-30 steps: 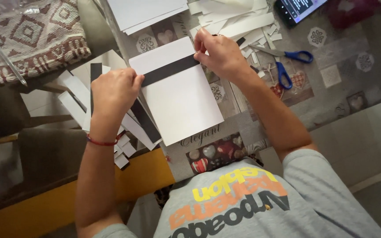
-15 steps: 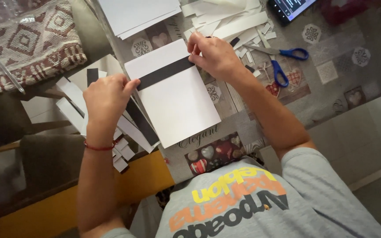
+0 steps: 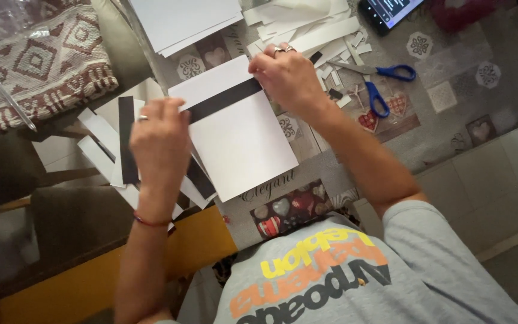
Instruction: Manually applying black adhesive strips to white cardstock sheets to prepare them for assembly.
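I see both hands on a white card (image 3: 241,141) lying flat on the bench (image 3: 451,129). A black strip (image 3: 223,100) runs across the card near its far edge. Left hand (image 3: 160,144) sits at the strip's left end, fingers (image 3: 172,108) curled narrow and pinching that end against the card edge. Right hand (image 3: 289,78) covers the strip's right end, fingers (image 3: 265,69) bent and pressed down on it; whether they grip or only press, I cannot tell. Just right of the right fingers lie blue-handled scissors (image 3: 385,84) among white paper offcuts (image 3: 307,27). Left of the left fingers, more white and black strips (image 3: 124,141) lie stacked
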